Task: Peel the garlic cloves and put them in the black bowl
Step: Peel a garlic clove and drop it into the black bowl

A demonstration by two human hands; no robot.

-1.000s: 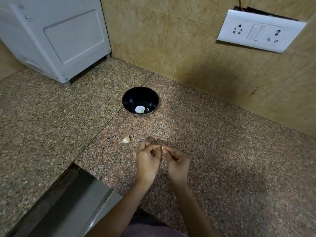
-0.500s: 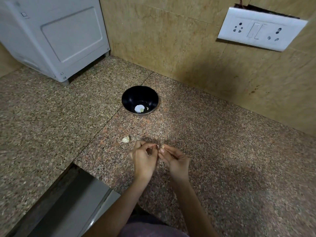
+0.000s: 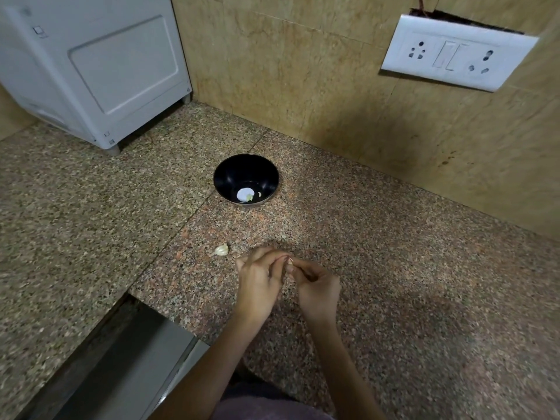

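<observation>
My left hand (image 3: pixel 259 280) and my right hand (image 3: pixel 316 287) meet fingertip to fingertip over the granite counter. Between them they pinch a small garlic clove (image 3: pixel 290 261), mostly hidden by the fingers. An unpeeled clove (image 3: pixel 221 250) lies on the counter just left of my left hand. Farther back stands the black bowl (image 3: pixel 230 174), with a white piece and a small pale bit at its bottom.
A white appliance (image 3: pixel 91 68) stands at the back left on the counter. A tiled wall with a white socket plate (image 3: pixel 454 53) rises behind the bowl. A metal sink edge (image 3: pixel 130 359) opens at the lower left.
Both hands stay together on the clove. The fingers have shifted slightly around it. The loose clove and the bowl have not moved.
</observation>
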